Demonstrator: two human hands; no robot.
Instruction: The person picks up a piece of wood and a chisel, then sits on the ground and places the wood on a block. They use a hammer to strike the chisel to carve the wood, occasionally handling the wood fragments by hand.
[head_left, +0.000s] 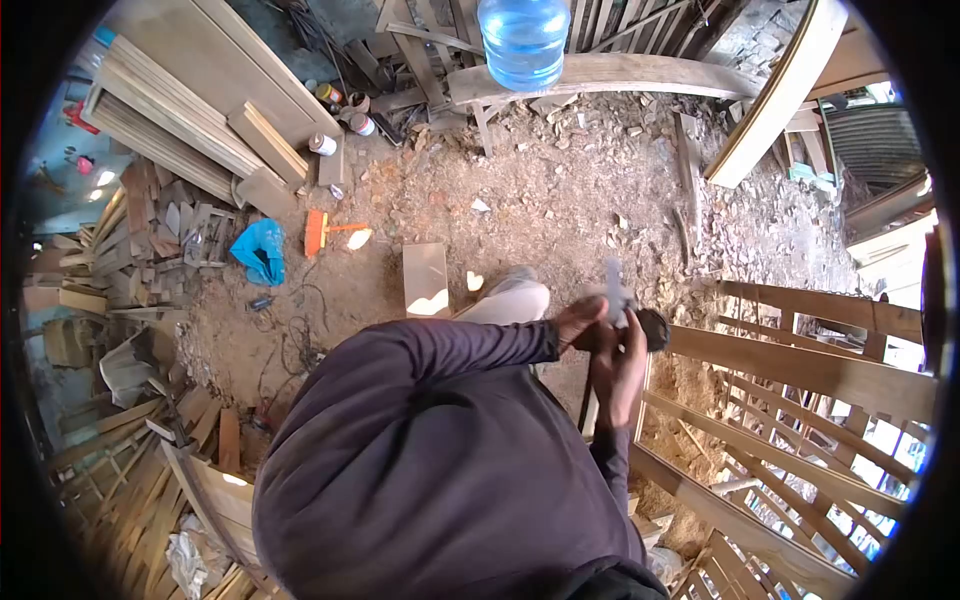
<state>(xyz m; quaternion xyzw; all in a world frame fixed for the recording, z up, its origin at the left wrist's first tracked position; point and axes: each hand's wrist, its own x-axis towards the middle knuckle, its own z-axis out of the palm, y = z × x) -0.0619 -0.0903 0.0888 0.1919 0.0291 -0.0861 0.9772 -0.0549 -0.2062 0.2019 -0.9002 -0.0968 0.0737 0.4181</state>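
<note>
Wood chips and pale shavings litter the earthen floor (540,190) of this workshop, with lumber crowding it from every side. From where I stand, the worker's left hand (580,322) and right hand (622,372) are close together, to the right of a flat, brown rectangular board (424,268) lying on the floor. Between them a thin, pale, flat strip (613,278) pokes up, blurred; the fingers of both are drawn in narrow around its lower end, though I can't tell which has the firmer hold. Against the right hand's far side is a dark, rounded object (653,329), too unclear to name. One beige-trousered knee (520,300) juts out between the board and the hands.

Left of the board lies an orange brush (316,232) with a slim handle, and past it a crumpled bright-blue cloth (261,251). Ahead and left of the board, long planks (170,110) lean in a stack, near a small white-bodied jar (322,144). Ahead and right of it, a big translucent blue water bottle (524,45) stands by a long curved wooden beam (640,75). Well off to the board's right, slatted wooden frames (800,365) fill that side.
</note>
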